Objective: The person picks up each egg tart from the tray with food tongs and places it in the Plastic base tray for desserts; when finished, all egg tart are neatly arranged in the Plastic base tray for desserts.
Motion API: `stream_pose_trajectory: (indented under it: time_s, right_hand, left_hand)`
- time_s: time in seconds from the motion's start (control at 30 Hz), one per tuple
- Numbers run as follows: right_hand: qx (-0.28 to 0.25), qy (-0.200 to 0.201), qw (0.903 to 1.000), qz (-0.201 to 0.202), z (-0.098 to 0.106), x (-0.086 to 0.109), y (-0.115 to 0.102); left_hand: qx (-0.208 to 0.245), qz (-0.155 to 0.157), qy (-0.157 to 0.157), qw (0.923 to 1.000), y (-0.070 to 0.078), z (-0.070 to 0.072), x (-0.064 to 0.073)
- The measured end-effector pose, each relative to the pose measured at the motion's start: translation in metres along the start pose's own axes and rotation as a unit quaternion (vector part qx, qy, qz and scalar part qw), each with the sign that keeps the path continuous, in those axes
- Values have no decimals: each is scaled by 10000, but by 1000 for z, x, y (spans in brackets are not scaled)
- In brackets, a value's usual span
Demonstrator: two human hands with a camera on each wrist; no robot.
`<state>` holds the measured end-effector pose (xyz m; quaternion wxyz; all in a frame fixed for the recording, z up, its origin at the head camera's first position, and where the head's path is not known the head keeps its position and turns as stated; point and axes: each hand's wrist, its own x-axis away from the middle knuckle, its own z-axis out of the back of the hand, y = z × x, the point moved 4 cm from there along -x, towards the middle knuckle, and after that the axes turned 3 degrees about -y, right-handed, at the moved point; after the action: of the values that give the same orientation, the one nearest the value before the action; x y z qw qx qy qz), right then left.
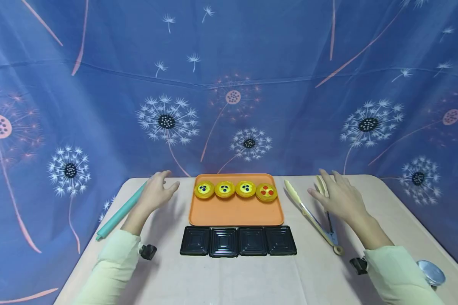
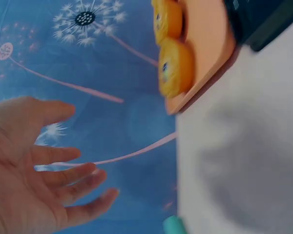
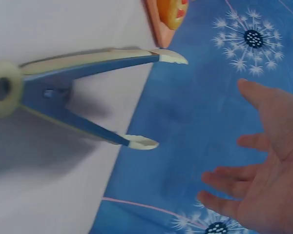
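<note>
We see the far edge of the bench [image 1: 233, 279] meet the blue cloth [image 1: 297, 140] across mid-frame. Room for moving lies between the left hand [image 1: 154, 197] and the orange tray [image 1: 234, 216], and along the bottom centre. Both grips are wide, fingers spread loosely, holding nothing. We locate the tongs [image 1: 316, 224] right of centre, near the right hand [image 1: 343, 199]: arms parted in a V, cream tips, blue-grey hinge, ring-shaped end. The smooth teal rod [image 1: 121, 212] slants at left, beside the left hand.
</note>
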<state>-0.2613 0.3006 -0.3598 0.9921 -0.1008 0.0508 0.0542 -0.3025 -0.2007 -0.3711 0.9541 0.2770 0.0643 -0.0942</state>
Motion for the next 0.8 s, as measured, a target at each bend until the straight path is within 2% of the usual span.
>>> stream_pose_trajectory:
  time_s: [0.1, 0.2, 0.37, 0.43, 0.6, 0.8]
  right_hand:
    - [45, -71, 9997, -228, -8, 5, 8]
    - [44, -116, 9993, -357, -18, 9, 14]
    - [-155, -193, 9980, -583, -35, 16, 19]
    - [-329, -308, 9960, -775, -41, 18, 21]
    - [-761, -603, 9884, -1172, -56, 23, 24]
    - [-890, -650, 9826, -1496, -65, 24, 24]
  left_hand:
    - [657, 141, 37, 9977, -7, -18, 1]
    - [1226, 424, -87, 9915, -14, -38, 3]
    - [2116, 992, -514, 9710, -23, -68, 6]
    - [2215, 1090, -634, 9670, -24, -76, 7]
    - [2042, 1044, -655, 9712, -23, -89, 5]
    - [2221, 1286, -623, 9645, -25, -97, 5]
